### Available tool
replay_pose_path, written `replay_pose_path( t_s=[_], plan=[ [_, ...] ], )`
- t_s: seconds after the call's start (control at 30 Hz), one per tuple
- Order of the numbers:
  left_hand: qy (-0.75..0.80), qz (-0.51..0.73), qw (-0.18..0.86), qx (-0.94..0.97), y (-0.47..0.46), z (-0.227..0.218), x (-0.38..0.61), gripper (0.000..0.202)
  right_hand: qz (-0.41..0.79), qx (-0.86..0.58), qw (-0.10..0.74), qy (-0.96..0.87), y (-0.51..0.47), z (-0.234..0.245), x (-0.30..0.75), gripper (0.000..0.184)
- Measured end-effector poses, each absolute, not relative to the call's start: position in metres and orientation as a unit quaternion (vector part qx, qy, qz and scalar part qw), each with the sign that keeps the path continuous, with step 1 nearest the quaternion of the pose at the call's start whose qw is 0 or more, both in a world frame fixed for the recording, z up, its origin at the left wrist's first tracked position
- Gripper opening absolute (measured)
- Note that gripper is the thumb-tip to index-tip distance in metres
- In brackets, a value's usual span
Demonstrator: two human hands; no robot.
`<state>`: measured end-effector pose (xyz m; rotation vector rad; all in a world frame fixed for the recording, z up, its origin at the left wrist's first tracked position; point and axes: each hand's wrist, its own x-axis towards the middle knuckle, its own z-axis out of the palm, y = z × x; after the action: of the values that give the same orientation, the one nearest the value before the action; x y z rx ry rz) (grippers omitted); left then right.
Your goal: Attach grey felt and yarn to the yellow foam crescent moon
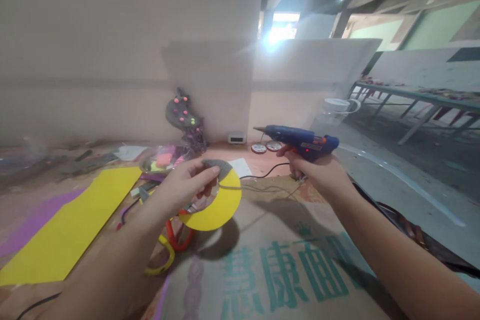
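My left hand pinches a yellow crescent-shaped cutout at its upper end. Grey cord is wound closely over that end, and a loose length of the grey cord trails off to the right. In my right hand is a blue hot glue gun, its nozzle pointing left, above and to the right of the crescent. A small red light glows on the gun's body. The nozzle and the crescent are apart. Scissors with red handles and a yellow-handled tool lie beneath my left hand.
Yellow sheet and purple sheet lie at the left. A dark crescent ornament with coloured balls stands at the back, near a small white device. Printed cardboard covers the front. A lidded clear jug stands back right.
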<state>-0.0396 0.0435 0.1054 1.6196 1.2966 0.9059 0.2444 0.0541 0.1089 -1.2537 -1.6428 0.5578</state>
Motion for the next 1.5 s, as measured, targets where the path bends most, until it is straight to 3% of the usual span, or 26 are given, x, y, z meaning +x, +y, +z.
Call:
replay_pose_path(
  t_s=[0.2, 0.57, 0.97, 1.27, 1.5],
  plan=[
    [0.502, 0.390, 0.441, 0.634, 0.042, 0.106, -0.040, 0.031, 0.298, -0.428, 0.465, -0.715, 0.049, 0.101, 0.246, 0.044],
    [0.477, 0.454, 0.380, 0.650, 0.038, 0.114, -0.041, 0.024, 0.237, -0.436, 0.372, -0.785, 0.023, 0.100, 0.230, 0.040],
    [0.474, 0.474, 0.311, 0.673, 0.027, 0.114, -0.033, 0.024, 0.229, -0.392, 0.353, -0.818, 0.015, 0.108, 0.218, 0.037],
    [0.475, 0.468, 0.335, 0.666, 0.029, 0.114, -0.031, 0.025, 0.215, -0.391, 0.339, -0.828, 0.011, 0.115, 0.217, 0.029],
    [0.497, 0.445, 0.325, 0.670, 0.026, 0.115, -0.031, 0.028, 0.208, -0.412, 0.320, -0.827, 0.010, 0.115, 0.213, 0.036]
  ],
)
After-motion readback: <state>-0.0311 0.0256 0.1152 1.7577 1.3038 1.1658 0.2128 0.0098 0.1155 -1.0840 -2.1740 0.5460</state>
